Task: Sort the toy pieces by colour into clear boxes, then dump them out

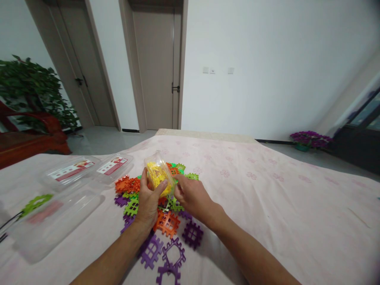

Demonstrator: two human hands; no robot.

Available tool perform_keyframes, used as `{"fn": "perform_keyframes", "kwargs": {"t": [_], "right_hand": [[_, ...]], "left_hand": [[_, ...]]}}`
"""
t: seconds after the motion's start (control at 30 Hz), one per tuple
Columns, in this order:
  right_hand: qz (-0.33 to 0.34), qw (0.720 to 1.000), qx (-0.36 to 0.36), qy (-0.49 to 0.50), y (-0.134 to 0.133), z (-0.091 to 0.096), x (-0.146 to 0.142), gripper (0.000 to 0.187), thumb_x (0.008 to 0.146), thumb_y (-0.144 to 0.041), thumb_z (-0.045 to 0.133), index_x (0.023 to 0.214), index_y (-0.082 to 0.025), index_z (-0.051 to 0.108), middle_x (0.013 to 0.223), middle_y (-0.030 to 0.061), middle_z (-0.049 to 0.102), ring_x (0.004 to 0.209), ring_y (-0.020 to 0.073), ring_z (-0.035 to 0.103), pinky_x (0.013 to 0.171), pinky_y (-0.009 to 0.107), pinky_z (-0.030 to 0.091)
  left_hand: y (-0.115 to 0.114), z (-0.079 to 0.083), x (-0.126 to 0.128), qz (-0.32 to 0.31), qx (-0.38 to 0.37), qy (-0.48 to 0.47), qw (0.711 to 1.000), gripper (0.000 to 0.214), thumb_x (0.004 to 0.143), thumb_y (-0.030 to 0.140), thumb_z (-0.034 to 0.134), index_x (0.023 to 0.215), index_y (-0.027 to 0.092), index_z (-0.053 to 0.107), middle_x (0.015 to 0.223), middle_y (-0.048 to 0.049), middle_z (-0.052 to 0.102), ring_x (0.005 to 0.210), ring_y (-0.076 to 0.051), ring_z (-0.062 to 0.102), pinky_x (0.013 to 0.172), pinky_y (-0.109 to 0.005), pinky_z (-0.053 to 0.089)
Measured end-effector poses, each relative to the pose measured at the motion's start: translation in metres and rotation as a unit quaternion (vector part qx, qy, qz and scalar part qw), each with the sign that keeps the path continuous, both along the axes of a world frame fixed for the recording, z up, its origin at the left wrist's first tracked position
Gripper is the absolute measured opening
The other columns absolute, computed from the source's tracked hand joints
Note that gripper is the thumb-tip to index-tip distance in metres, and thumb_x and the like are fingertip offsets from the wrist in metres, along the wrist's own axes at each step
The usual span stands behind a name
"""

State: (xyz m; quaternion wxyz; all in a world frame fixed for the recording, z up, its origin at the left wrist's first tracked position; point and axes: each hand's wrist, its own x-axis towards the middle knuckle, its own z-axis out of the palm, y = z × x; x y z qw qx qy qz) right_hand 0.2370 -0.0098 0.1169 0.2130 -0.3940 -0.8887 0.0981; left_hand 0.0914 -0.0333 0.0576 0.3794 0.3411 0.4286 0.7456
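Note:
My left hand is wrapped round a small clear plastic box, held tilted above the table. Yellow plastic pieces fill much of the box. At its right edge my right hand is closed, with its fingers pinching the rim; the fingertips are partly hidden. Beneath both hands lies a loose pile of square, notched building pieces: orange pieces, green pieces and purple pieces. Some of the pile is hidden by the hands and the box.
On the left lie clear plastic lids with red labels and a larger clear plastic container. A green piece is beside that container. A pink flowered cloth covers the table. A wooden chair stands beyond, at left.

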Motion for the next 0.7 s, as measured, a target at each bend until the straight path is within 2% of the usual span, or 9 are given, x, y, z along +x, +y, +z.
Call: {"fn": "perform_keyframes", "kwargs": {"t": [0.17, 0.3, 0.43, 0.53, 0.7], "right_hand": [[0.012, 1.000, 0.006, 0.019, 0.005, -0.004, 0.003, 0.027, 0.088, -0.010, 0.047, 0.112, -0.018, 0.057, 0.091, 0.0062, 0.071, 0.080, 0.0174, 0.064, 0.068, 0.026, 0.040], [-0.026, 0.999, 0.018, 0.007, 0.004, -0.008, 0.001, 0.025, 0.089, -0.015, 0.047, 0.111, -0.019, 0.057, 0.095, 0.0066, 0.071, 0.083, 0.0191, 0.065, 0.069, 0.027, 0.041], [-0.087, 0.996, 0.032, 0.011, 0.005, -0.009, 0.000, 0.029, 0.089, -0.017, 0.046, 0.116, -0.018, 0.055, 0.099, 0.0077, 0.070, 0.084, 0.0205, 0.065, 0.068, 0.029, 0.041], [-0.089, 0.994, 0.038, 0.048, 0.007, -0.011, 0.001, 0.030, 0.088, -0.018, 0.047, 0.117, -0.019, 0.054, 0.096, 0.0059, 0.070, 0.081, 0.0186, 0.063, 0.068, 0.028, 0.042], [-0.102, 0.988, 0.080, 0.087, 0.019, -0.020, 0.007, 0.031, 0.088, -0.017, 0.045, 0.117, -0.018, 0.055, 0.103, 0.0075, 0.067, 0.082, 0.0177, 0.061, 0.067, 0.027, 0.041]], "left_hand": [[0.001, 0.001, 0.000, 0.002, 0.010, -0.034, 0.999, 0.087, 0.078, 0.028, 0.076, 0.151, 0.036, 0.029, 0.147, -0.0062, 0.052, 0.129, -0.025, 0.056, 0.104, -0.038, 0.049], [0.001, 0.003, 0.000, -0.015, 0.008, -0.053, 0.998, 0.080, 0.078, 0.029, 0.075, 0.148, 0.034, 0.036, 0.138, -0.0057, 0.059, 0.125, -0.025, 0.058, 0.103, -0.039, 0.050], [-0.003, 0.005, 0.001, -0.072, 0.003, -0.076, 0.994, 0.068, 0.080, 0.033, 0.073, 0.141, 0.033, 0.044, 0.134, -0.0047, 0.061, 0.115, -0.023, 0.064, 0.097, -0.039, 0.053], [-0.005, 0.006, -0.001, -0.126, -0.013, -0.101, 0.987, 0.064, 0.081, 0.035, 0.071, 0.140, 0.034, 0.047, 0.136, -0.0047, 0.060, 0.112, -0.024, 0.065, 0.091, -0.040, 0.057], [-0.003, 0.007, -0.016, -0.194, -0.037, -0.121, 0.973, 0.068, 0.083, 0.035, 0.068, 0.145, 0.034, 0.043, 0.134, -0.0064, 0.062, 0.113, -0.026, 0.065, 0.088, -0.042, 0.058]]}}
